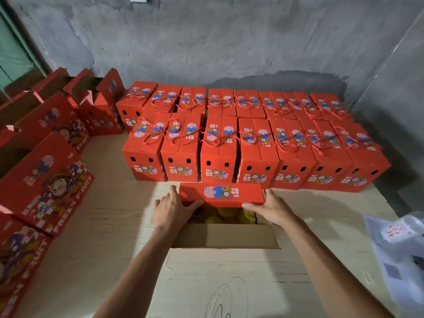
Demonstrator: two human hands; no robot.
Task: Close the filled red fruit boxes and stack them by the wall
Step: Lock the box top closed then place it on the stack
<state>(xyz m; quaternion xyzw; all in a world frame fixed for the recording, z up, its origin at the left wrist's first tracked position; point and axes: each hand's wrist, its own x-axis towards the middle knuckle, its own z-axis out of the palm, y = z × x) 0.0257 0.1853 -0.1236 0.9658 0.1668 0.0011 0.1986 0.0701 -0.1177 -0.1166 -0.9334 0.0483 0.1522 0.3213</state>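
A person's left hand [172, 209] lies with fingers spread and straight against the left end of a red printed flap [221, 195], thumb reaching under its near edge, while the right hand [271, 208] presses the flap's right end, fingers extended along its side and thumb laid on the near edge. The flap belongs to an open box [226, 236] directly below the camera; beneath the flap, yellow fruit [223, 215] in foam netting shows inside, and the box's near brown flap stands folded outward toward the person. The box sits on a pale wooden bench [110, 216]. Just beyond the flap, almost touching it, stand closed red boxes [252, 157] in two rows, their red rope handles lying on the lids; the far row backs onto a grey concrete wall [229, 42]. Left of the open box, well apart, open-topped red boxes [48, 180] marked "FRESH FRUIT" line the bench edge. To the right of the open box, near the bench's edge, lie a clear plastic bag [403, 228] and a printed paper sheet [390, 267].
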